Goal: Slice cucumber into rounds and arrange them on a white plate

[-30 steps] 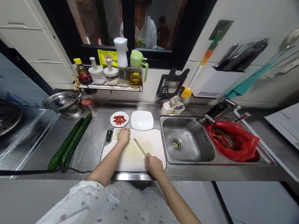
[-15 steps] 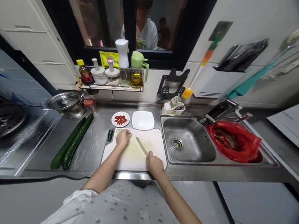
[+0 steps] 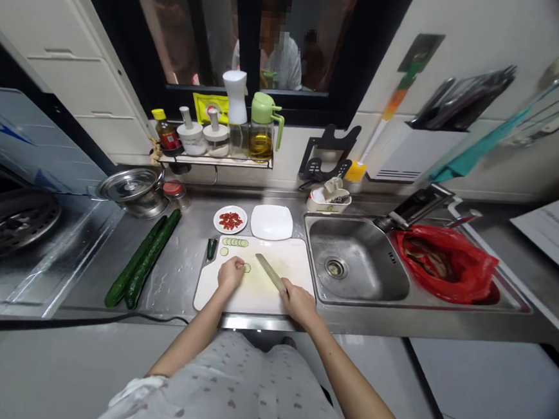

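Observation:
My right hand (image 3: 300, 303) is wrapped round the handle of a kitchen knife (image 3: 269, 272), whose blade points up and left over the white cutting board (image 3: 272, 302). On the board's left half, my left hand (image 3: 230, 274) has its fingers drawn together, with a thin cucumber slice (image 3: 247, 267) at the fingertips. Beyond that hand lies a row of overlapping cucumber slices (image 3: 235, 242), and one single slice (image 3: 224, 252) sits just below the row. Dark green cucumber end pieces (image 3: 211, 249) rest in the board's upper left corner.
Two whole cucumbers (image 3: 142, 260) lie on the steel counter at left. Behind the board stand a plate of chopped red pieces (image 3: 230, 219) and a white square plate (image 3: 272, 222). At right is the sink (image 3: 360, 287), with a red plastic bag (image 3: 449, 265) beside it.
My left hand has come back from the slice row toward me and slightly right, uncovering the row. The knife stays in my right hand over the board. The whole view has shifted slightly.

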### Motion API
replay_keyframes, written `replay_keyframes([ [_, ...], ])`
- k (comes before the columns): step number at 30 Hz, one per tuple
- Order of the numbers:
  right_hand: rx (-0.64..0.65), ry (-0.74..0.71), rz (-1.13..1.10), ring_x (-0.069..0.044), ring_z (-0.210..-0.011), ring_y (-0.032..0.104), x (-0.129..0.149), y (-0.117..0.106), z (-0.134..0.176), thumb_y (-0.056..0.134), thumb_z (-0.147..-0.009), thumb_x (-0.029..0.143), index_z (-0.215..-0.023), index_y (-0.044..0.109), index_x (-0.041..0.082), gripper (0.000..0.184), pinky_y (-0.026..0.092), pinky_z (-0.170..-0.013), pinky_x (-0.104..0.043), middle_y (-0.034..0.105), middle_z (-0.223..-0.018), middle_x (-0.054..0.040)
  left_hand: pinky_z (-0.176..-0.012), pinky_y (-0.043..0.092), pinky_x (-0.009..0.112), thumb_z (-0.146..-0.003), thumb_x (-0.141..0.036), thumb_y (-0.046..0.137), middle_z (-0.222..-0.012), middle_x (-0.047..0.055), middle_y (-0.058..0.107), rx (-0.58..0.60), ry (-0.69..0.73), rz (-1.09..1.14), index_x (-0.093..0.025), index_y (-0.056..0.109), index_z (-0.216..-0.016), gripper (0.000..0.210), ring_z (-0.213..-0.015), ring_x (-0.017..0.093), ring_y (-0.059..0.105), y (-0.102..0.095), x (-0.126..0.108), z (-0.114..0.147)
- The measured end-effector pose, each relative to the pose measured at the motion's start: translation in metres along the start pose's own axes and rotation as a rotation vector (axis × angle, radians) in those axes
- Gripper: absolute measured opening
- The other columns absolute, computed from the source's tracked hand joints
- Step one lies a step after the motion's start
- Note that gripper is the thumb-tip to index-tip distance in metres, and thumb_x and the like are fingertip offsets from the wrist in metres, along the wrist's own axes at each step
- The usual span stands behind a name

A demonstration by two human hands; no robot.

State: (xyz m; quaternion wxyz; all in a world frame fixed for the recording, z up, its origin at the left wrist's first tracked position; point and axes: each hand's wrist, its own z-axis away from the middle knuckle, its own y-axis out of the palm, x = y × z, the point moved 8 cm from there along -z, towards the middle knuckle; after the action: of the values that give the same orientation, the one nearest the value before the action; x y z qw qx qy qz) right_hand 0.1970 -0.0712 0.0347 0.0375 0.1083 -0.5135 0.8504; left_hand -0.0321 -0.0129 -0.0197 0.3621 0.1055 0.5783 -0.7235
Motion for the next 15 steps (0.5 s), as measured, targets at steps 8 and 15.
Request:
replay_keyframes([
  [8, -0.051, 0.006, -0.016, -0.022, -0.093, 0.063, -0.001, 0.002, 0.006, 0.028, -0.096, 0.035, -0.123, 0.045, 0.023, 0.035, 0.037, -0.072, -0.028, 0.067, -0.101, -0.0101, -0.076, 0.043, 0.026, -0.081, -0.019, 0.052, -0.099, 0.003, 0.070, -0.063, 0.060, -0.077, -0.026, 0.069, -0.096, 0.024, -0.091, 0.018, 0.062, -0.003, 0.000, 0.003],
  [15, -0.055, -0.060, 0.132, -0.022, -0.087, 0.064, 0.007, 0.004, 0.019, 0.027, -0.096, 0.032, -0.103, 0.051, 0.021, 0.027, 0.037, -0.069, -0.028, 0.068, -0.093, -0.0091, -0.076, 0.044, 0.025, -0.082, -0.022, 0.052, -0.098, 0.004, 0.069, -0.050, 0.057, -0.021, -0.024, 0.070, -0.097, 0.023, -0.089, 0.017, 0.062, 0.000, 0.007, -0.002],
])
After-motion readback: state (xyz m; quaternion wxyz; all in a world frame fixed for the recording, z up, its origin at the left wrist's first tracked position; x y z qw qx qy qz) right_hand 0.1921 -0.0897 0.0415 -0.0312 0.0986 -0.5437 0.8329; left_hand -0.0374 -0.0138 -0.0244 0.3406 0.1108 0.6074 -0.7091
